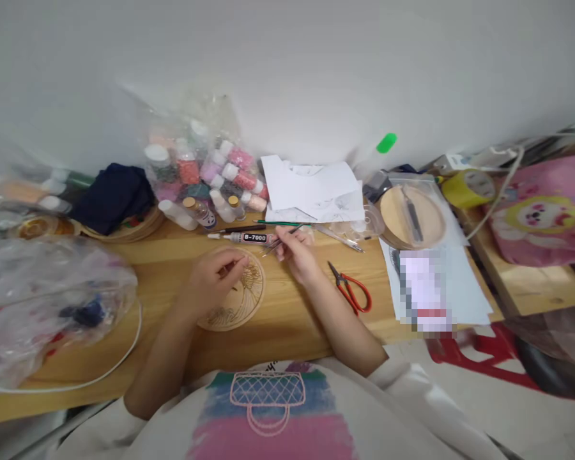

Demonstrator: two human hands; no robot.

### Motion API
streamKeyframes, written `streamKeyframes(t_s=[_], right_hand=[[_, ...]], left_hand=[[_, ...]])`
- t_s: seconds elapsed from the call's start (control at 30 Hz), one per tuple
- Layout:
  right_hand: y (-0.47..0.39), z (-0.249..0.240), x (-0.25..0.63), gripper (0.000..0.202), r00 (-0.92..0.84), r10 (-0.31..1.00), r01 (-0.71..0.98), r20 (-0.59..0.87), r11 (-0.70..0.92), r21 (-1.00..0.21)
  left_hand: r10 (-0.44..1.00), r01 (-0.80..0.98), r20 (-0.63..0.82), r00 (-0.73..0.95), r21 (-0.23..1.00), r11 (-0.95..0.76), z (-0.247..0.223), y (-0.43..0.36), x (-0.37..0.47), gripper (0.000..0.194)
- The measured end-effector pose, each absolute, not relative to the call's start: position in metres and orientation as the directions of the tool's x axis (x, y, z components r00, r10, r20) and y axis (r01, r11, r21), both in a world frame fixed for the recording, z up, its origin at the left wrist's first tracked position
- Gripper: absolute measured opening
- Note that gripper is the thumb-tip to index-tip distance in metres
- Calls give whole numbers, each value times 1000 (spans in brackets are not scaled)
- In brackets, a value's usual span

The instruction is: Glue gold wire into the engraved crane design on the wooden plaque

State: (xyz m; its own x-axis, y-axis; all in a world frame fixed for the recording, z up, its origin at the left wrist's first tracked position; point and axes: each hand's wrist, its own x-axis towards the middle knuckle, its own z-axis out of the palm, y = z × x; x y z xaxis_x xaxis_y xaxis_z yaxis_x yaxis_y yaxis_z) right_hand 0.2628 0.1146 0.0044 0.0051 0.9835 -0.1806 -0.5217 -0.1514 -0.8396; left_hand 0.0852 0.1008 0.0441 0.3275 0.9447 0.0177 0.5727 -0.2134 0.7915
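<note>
My right hand [297, 254] is closed around thin metal tweezers [271, 247], whose tips point left and down toward the disc. Under my left hand [214, 276] lies a round wooden disc [252, 291] with a dark line drawing on it. The left fingers are pinched together above the disc; what they hold, if anything, is too small to make out. Just behind both hands rests a tube of B-7000 glue [253, 238], partly covered by the right fingers. Red-handled pliers [352, 291] lie right of my right forearm.
Bagged bead bottles [230, 169] stand along the wall, beside dark folded cloth [112, 198]. White papers [311, 191] lean at the back. A wooden hoop [388, 217] and a blurred-out phone [424, 287] sit right. A plastic bag [43, 300] and white cable [129, 354] occupy the left.
</note>
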Motion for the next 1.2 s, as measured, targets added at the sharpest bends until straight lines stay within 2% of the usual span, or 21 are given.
streamKeyframes(t_s=[0.07,0.17,0.23,0.3,0.5,0.77,1.2], right_hand=[[116,7,267,40,20,980,-551,-199,-156,-820],[115,10,269,35,24,976,-589,-215,-160,-792],[113,11,268,32,22,975,-606,-221,-163,-779],[110,11,266,30,-4,975,-593,-222,-181,-785],[106,11,265,30,-74,969,-476,-234,-241,-846],[105,15,266,19,-77,977,-445,-200,-213,-870],[104,11,266,20,-91,983,-398,-156,-180,-900]], left_hand=[[971,542,3,240,829,-136,38,101,86,29],[976,326,-172,136,938,120,28,100,91,30],[941,145,-307,140,947,288,26,98,96,32],[910,59,-374,178,927,370,27,96,101,34],[877,-9,-417,239,902,431,32,96,104,38],[860,-81,-423,285,884,461,33,97,100,36],[855,-88,-434,284,876,474,32,96,100,32]])
